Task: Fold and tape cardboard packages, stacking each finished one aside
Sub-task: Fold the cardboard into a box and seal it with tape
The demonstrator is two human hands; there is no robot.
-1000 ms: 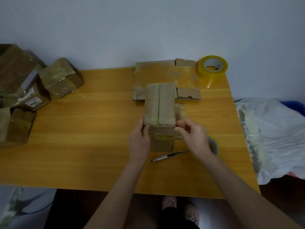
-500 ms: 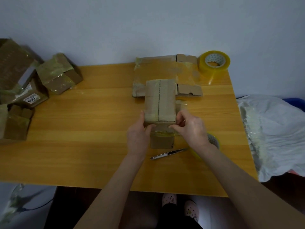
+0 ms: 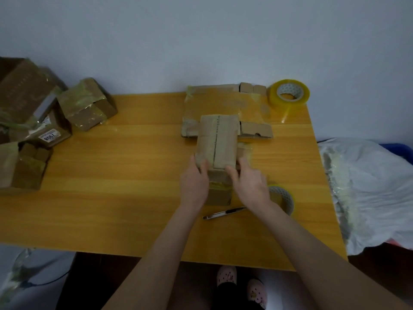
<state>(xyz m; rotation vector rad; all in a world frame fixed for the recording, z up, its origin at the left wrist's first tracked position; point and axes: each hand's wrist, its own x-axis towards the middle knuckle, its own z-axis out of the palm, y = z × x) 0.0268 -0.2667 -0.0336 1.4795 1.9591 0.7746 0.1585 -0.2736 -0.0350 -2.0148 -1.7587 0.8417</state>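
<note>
Five boxes (image 3: 216,142) (image 3: 87,104) (image 3: 51,133) (image 3: 22,90) (image 3: 22,168), one flat cardboard (image 3: 223,104), two tape rolls (image 3: 289,95) (image 3: 285,199), one knife (image 3: 223,213), two hands (image 3: 193,184) (image 3: 251,186).

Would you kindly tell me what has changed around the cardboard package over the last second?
The right hand slid left along the near end of the cardboard package, from its right corner toward the centre seam. The left hand edged inward too, thumb on top. Both still hold it. The package, the knife, the far tape roll and the finished boxes stayed put.
</note>
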